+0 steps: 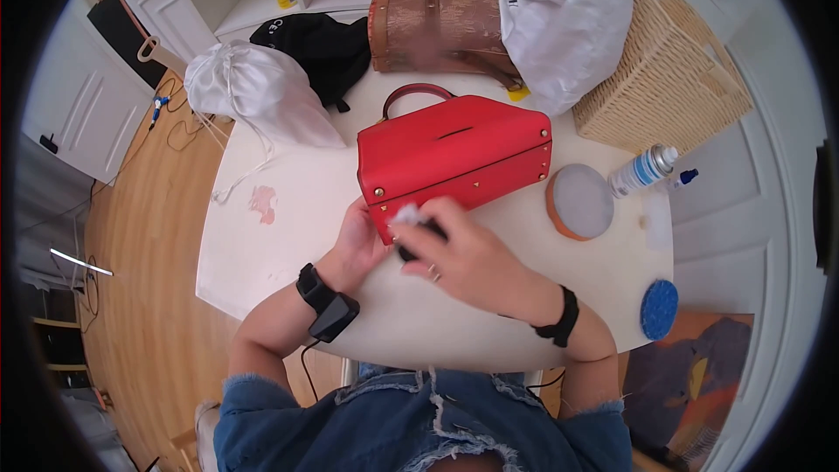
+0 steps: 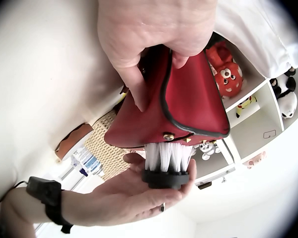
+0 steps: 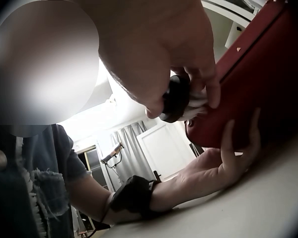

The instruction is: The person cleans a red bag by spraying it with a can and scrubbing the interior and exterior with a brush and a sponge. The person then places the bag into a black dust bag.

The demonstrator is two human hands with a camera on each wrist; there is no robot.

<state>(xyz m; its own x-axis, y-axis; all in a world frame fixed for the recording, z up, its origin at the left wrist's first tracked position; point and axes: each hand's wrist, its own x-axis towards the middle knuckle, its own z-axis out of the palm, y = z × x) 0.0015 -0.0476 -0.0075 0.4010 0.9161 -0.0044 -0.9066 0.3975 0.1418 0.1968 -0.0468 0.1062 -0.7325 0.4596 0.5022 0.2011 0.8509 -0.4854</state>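
Observation:
A red handbag (image 1: 454, 153) lies tipped on the white table, its studded base facing the person. The left hand (image 1: 357, 245) holds the bag's near left end; in the left wrist view that hand (image 2: 156, 29) grips the red leather (image 2: 193, 94) with thumb and fingers. The right hand (image 1: 476, 262) pinches a round black brush with white bristles. In the left wrist view the bristles (image 2: 168, 156) touch the bag's base edge beside a gold stud, and the right hand (image 2: 134, 191) is round the black brush back (image 2: 165, 179). The right wrist view shows the brush (image 3: 176, 99) at the bag's corner.
Behind the bag stand a white pouch (image 1: 249, 87), a black pouch (image 1: 323, 52), a brown patterned bag (image 1: 437, 17), a large white pouch (image 1: 568, 26) and a woven basket (image 1: 664, 70). To the right are a round tin (image 1: 581, 201), a spray can (image 1: 642, 170) and a blue sponge (image 1: 659, 309).

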